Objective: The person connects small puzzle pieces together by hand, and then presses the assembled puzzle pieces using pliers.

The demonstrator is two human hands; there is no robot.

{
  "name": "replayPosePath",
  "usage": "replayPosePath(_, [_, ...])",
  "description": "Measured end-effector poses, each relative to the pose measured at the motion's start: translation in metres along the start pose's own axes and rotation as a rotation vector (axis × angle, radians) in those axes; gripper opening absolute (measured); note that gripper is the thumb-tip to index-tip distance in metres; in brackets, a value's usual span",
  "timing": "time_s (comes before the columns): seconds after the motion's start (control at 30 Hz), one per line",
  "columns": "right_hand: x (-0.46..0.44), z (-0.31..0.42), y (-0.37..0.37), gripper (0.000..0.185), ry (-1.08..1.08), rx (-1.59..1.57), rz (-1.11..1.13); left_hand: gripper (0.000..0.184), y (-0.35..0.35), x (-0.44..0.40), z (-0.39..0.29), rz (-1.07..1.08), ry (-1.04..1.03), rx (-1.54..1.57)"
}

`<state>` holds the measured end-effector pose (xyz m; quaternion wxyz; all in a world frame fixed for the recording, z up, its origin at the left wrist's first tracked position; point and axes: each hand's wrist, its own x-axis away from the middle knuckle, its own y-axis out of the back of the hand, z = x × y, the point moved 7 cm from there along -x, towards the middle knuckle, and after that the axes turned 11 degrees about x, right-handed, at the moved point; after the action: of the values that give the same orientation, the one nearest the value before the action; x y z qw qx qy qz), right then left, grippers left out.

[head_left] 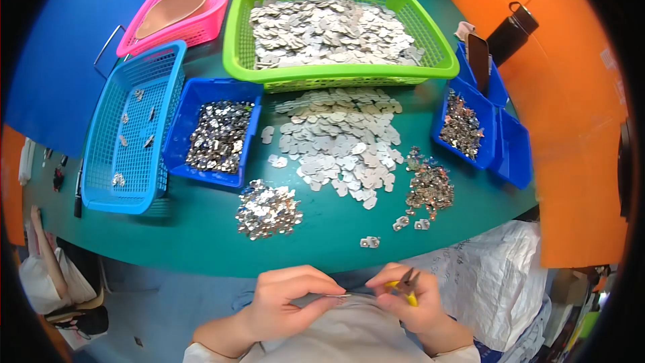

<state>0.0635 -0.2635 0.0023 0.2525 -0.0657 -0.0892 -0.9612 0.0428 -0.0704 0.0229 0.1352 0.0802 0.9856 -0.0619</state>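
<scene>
My left hand (285, 302) pinches a small thin metal plate (341, 296) between thumb and fingers, above my lap at the table's front edge. My right hand (422, 306) is wrapped round a pair of pliers (407, 285) with yellow handles, its dark jaws pointing up. The two hands are close together but apart. Just beyond them on the table lies a small plate with round fittings (369, 243); two similar plates (411, 224) lie farther right. Past these sit a heap of shiny small pieces (269, 210), a heap of coppery small parts (431, 187) and overlapping flat pale plates (342, 138).
A green basket (341, 79) full of pale plates stands at the back of the green table (322, 249). On the left are a pink basket (225, 0), a light-blue basket (124, 202) and a blue bin (201, 87). Blue bins (514, 148) and a phone (478, 60) are right.
</scene>
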Motion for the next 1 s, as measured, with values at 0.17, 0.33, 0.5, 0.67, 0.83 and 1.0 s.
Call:
replayPosePath(0.17, [0.006, -0.012, -0.013, 0.015, -0.019, -0.192, 0.054, 0.016, -0.018, 0.013, 0.032, -0.084, 0.293, 0.249])
replayPosePath(0.33, [-0.001, -0.012, -0.020, 0.008, -0.095, -0.302, 0.029, 0.017, -0.018, 0.011, 0.031, -0.070, 0.226, 0.272])
replayPosePath(0.5, [-0.012, -0.010, -0.029, 0.007, 0.090, -0.166, 0.007, 0.020, -0.005, 0.014, 0.027, -0.212, 0.144, 0.291])
replayPosePath(0.67, [-0.027, 0.000, -0.039, 0.005, 0.112, -0.214, 0.019, 0.021, 0.011, 0.014, 0.019, -0.310, 0.095, 0.249])
replayPosePath(0.83, [-0.032, 0.006, -0.041, 0.006, 0.132, 0.050, 0.034, 0.021, 0.021, 0.009, 0.018, -0.264, 0.147, 0.237])
replayPosePath(1.0, [-0.037, 0.005, -0.033, 0.006, 0.105, -0.048, -0.067, 0.031, 0.054, -0.008, -0.007, -0.376, 0.064, -0.329])
